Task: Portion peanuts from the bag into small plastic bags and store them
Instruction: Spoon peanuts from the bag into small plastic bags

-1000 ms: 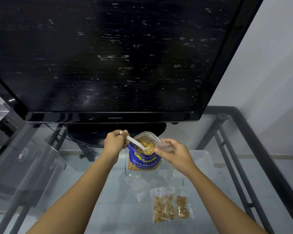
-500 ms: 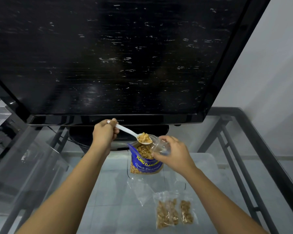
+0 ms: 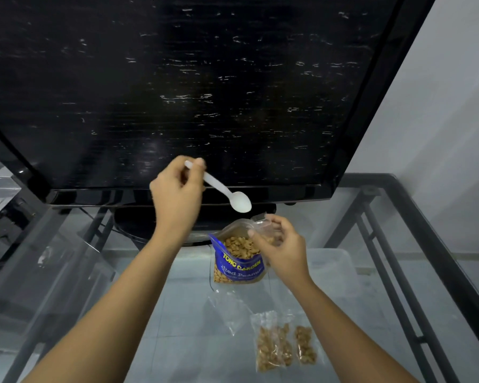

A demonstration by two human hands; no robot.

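Fingers [image 3: 197,164] of the left hand [image 3: 177,194] pinch a white spoon [image 3: 224,193], raised before the television [image 3: 177,87]. The right hand [image 3: 281,248] grips a small clear bag [image 3: 266,230] at the open peanut bag [image 3: 239,261] on the glass table [image 3: 177,327]. Two filled bags [image 3: 284,345] lie nearer.

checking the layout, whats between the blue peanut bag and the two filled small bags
In the head view, an empty clear plastic bag lies on the glass table between the peanut bag and the filled bags.
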